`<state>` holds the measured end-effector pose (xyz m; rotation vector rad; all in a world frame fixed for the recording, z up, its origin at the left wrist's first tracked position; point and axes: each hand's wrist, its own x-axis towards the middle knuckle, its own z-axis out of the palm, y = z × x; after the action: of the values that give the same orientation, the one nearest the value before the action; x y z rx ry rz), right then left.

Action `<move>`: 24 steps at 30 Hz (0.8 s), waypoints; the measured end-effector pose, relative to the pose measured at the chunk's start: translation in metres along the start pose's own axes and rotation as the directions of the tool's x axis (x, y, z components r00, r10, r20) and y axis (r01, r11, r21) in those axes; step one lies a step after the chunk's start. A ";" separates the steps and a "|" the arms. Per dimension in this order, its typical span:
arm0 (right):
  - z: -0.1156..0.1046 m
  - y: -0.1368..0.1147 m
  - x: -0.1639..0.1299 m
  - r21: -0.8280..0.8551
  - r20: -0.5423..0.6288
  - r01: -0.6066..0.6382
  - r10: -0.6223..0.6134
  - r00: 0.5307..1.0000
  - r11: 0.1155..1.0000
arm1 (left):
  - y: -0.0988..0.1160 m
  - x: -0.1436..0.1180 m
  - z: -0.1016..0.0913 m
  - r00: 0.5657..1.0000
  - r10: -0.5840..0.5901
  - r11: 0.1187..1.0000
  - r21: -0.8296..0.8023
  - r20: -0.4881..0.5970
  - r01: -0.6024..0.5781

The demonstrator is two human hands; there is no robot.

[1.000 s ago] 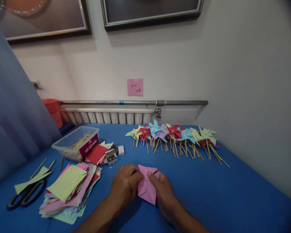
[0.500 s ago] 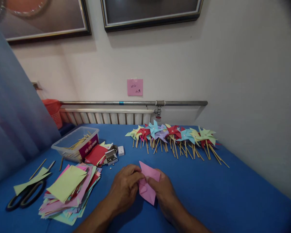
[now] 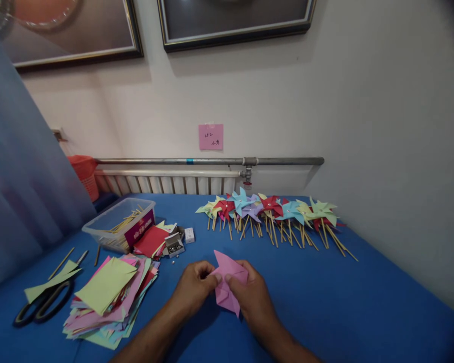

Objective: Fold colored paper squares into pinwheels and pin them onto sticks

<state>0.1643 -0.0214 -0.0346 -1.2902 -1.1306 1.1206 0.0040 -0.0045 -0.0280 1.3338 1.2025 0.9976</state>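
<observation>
Both hands hold a pink paper square (image 3: 227,282) just above the blue table (image 3: 363,302), its corners partly folded toward the middle. My left hand (image 3: 193,288) pinches its left side with thumb and fingers. My right hand (image 3: 251,295) grips its right side, thumb pressed on the centre. The paper's lower tip points toward me.
A stack of coloured paper squares (image 3: 109,295) and black scissors (image 3: 41,305) lie at the left. Behind them stand a clear plastic box of wooden sticks (image 3: 119,222) and a small box of pins (image 3: 173,244). A row of finished pinwheels (image 3: 272,212) lies by the far wall.
Another corner of the pink paper has been folded in toward the centre. Both hands have drawn closer together on it, and the paper looks smaller and more bunched.
</observation>
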 end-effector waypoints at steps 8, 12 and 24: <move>-0.007 -0.006 0.005 0.150 0.198 -0.042 0.012 0.980 0.988 | 0.005 0.000 -0.009 0.999 -0.022 0.999 0.041 -0.027 0.023; -0.019 -0.011 0.012 0.184 0.338 -0.139 0.070 0.939 0.973 | 0.016 -0.007 -0.013 0.999 -0.001 0.984 0.181 0.037 -0.005; -0.025 -0.005 0.020 0.137 0.512 -0.206 0.109 0.852 0.969 | 0.016 -0.013 -0.013 0.984 0.070 0.966 0.237 0.162 -0.108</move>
<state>0.1909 -0.0046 -0.0295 -0.9779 -1.2679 1.7152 -0.0089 -0.0146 -0.0097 1.6408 1.1847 0.8109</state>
